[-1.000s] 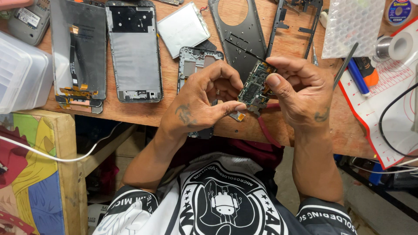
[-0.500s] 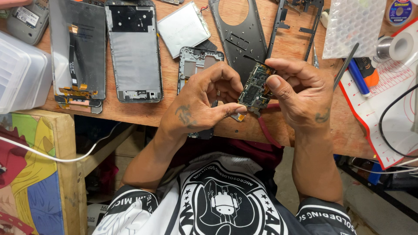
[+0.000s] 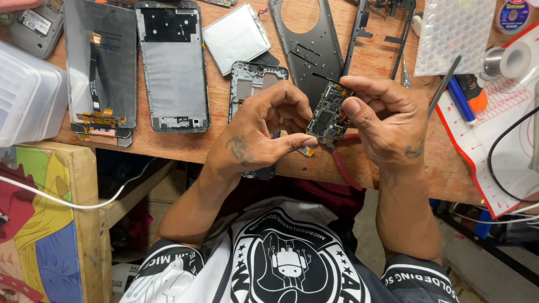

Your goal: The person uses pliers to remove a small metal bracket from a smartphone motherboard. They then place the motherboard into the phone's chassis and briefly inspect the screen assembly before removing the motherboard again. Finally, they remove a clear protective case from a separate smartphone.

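A small green phone circuit board (image 3: 327, 115) is held up between both hands above the front edge of the wooden workbench (image 3: 185, 147). My right hand (image 3: 387, 120) grips its right side with thumb and fingers. My left hand (image 3: 261, 134) pinches the board's lower left corner, where a small tan flex tab sticks out. A grey phone frame (image 3: 250, 81) lies on the bench just behind my left hand, partly hidden by it.
On the bench lie a phone screen (image 3: 101, 73), a silver back panel (image 3: 173, 67), a flat battery (image 3: 236, 36), a dark back cover (image 3: 306, 39), a bubble bag (image 3: 452, 33), tape rolls (image 3: 515, 59), a blue pen (image 3: 461, 101) and a white-and-red mat (image 3: 508, 146). A white plastic box (image 3: 22, 101) stands at left.
The hands and board stay in almost the same spot; the fingers shifted slightly on the board.
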